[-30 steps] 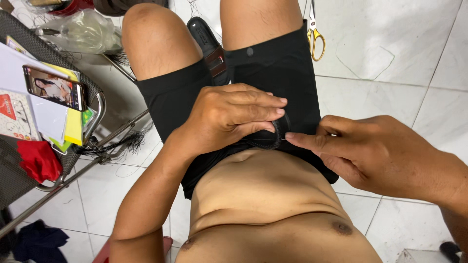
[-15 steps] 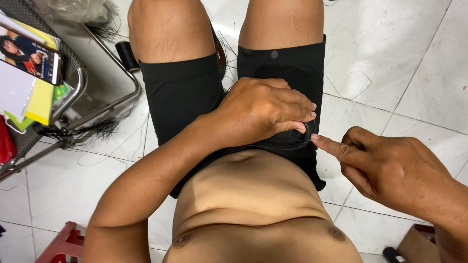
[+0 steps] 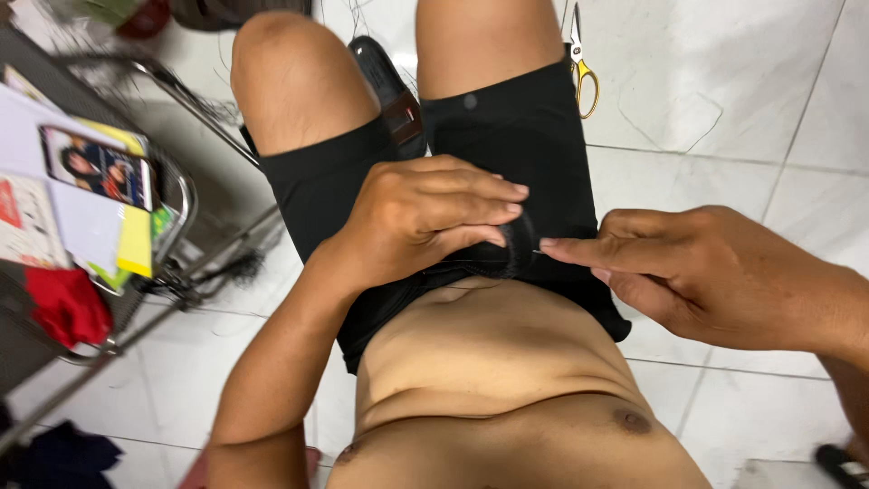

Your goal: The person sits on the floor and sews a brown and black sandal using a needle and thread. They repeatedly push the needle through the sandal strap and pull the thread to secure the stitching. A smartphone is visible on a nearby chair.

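While the head camera looks straight down, the left hand lies curled on the waistband of a pair of black fabric shorts, its fingers drawn close together and its thumb pinching a small fold of the cloth near the middle of the lap. The right hand comes in from the right, forefinger and thumb pressed together at the tip just beside that fold; whether anything thin sits between them cannot be told.

White glossy floor tiles lie under the seated person. A pair of yellow-handled scissors lies on the floor at the far side, just right of one knee. A black sandal shows between the knees. At left stands a metal wire rack holding papers and a red cloth.

The rack is cut off by the left edge, and the dark item at the near right corner is too cropped to make out.
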